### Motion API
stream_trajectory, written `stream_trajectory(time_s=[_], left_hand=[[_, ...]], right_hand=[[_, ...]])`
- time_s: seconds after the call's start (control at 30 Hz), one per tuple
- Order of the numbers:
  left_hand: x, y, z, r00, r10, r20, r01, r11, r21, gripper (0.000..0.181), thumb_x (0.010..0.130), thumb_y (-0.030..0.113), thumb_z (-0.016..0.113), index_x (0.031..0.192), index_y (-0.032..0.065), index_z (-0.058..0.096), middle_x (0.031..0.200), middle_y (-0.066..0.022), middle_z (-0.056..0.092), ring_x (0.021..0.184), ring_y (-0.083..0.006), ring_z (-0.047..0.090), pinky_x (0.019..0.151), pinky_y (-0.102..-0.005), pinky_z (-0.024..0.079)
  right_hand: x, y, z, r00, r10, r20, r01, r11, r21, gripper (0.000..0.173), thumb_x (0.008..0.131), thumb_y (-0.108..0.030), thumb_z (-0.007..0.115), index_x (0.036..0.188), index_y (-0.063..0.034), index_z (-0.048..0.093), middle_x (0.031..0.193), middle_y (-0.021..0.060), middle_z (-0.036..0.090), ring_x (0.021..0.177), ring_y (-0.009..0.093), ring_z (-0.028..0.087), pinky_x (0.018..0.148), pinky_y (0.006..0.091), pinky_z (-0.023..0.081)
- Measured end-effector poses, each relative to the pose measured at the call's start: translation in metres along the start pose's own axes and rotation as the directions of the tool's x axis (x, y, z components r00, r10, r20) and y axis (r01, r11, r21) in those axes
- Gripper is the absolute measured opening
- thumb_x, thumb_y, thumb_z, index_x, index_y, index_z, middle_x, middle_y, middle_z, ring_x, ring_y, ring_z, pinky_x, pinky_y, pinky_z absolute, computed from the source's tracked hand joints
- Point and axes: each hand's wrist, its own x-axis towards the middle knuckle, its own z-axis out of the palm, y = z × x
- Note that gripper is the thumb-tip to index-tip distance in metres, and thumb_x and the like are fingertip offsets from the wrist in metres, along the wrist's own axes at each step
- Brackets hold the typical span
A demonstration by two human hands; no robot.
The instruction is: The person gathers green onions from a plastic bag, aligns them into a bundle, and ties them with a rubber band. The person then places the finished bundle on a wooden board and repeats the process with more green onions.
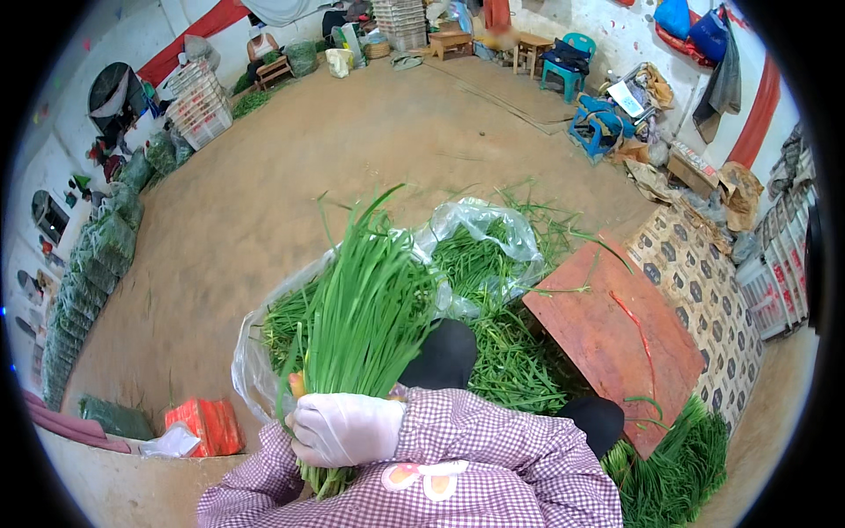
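In front of my chest, an upright bunch of long green chives (366, 310) is held with its leaves up and pale stem ends down. My right hand (346, 426), in a white glove, wraps the lower part of the bunch. Mostly hidden behind it, my left hand (297, 384) shows only fingertips at the leaves' side. Beyond the bunch, clear plastic bags (485, 211) lie open with loose chives (472, 257) inside. To the right, a reddish board (610, 330) carries a red tie strip (637, 323) and a few stray leaves.
More chives (673, 468) are piled below the board at the right, and loose trimmings (515, 363) lie by my knees. A red package (206, 426) sits at lower left. Packed green bags (109, 244) line the left wall near stacked crates (198, 105). A person (262, 49) sits far back.
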Motion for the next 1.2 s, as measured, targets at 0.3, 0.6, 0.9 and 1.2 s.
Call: stream_trajectory(time_s=[0.3,0.6,0.9,1.2], left_hand=[[0.069,-0.025,0.077,0.963,-0.036,0.267,0.045,0.999,-0.027,0.042,0.094,0.034,0.059,0.123,0.0036,0.054,0.116,-0.0140,0.061,0.099,-0.0237,0.065,0.083,-0.0378,0.058],[0.089,-0.073,0.141,0.827,0.038,0.561,-0.040,0.999,-0.008,0.046,0.093,0.035,0.061,0.126,0.0034,0.054,0.118,-0.0147,0.062,0.099,-0.0241,0.066,0.083,-0.0382,0.059],[0.099,-0.070,0.157,0.761,-0.309,0.571,0.374,0.927,0.004,0.058,0.084,0.025,0.066,0.134,0.0013,0.049,0.115,-0.0160,0.064,0.098,-0.0260,0.067,0.081,-0.0398,0.060],[0.091,-0.107,0.213,0.818,-0.229,0.528,-0.059,0.879,0.472,0.073,0.074,0.009,0.077,0.139,0.0063,0.044,0.126,-0.0084,0.058,0.110,-0.0209,0.059,0.097,-0.0348,0.047]], right_hand=[[-0.043,0.043,-0.054,0.987,0.093,0.128,-0.121,0.967,0.226,0.033,0.053,-0.016,0.069,0.083,-0.0078,0.058,0.085,0.0081,0.056,0.089,0.028,0.057,0.085,0.0382,0.045],[-0.095,0.015,-0.096,0.873,0.464,0.150,-0.433,0.879,-0.199,0.069,0.059,-0.013,0.069,0.125,-0.0227,0.055,0.118,0.0083,0.050,0.117,0.029,0.047,0.100,0.0478,0.038],[-0.178,-0.015,-0.140,0.343,0.887,-0.310,-0.939,0.323,-0.115,0.079,0.072,-0.007,0.065,0.145,-0.0018,0.034,0.139,0.0224,0.043,0.131,0.040,0.041,0.110,0.0500,0.033],[-0.239,0.005,-0.129,-0.022,0.978,0.206,-0.247,-0.205,0.947,0.088,0.079,-0.045,0.075,0.145,-0.0031,0.034,0.136,0.0108,0.051,0.123,0.025,0.050,0.104,0.0427,0.038]])
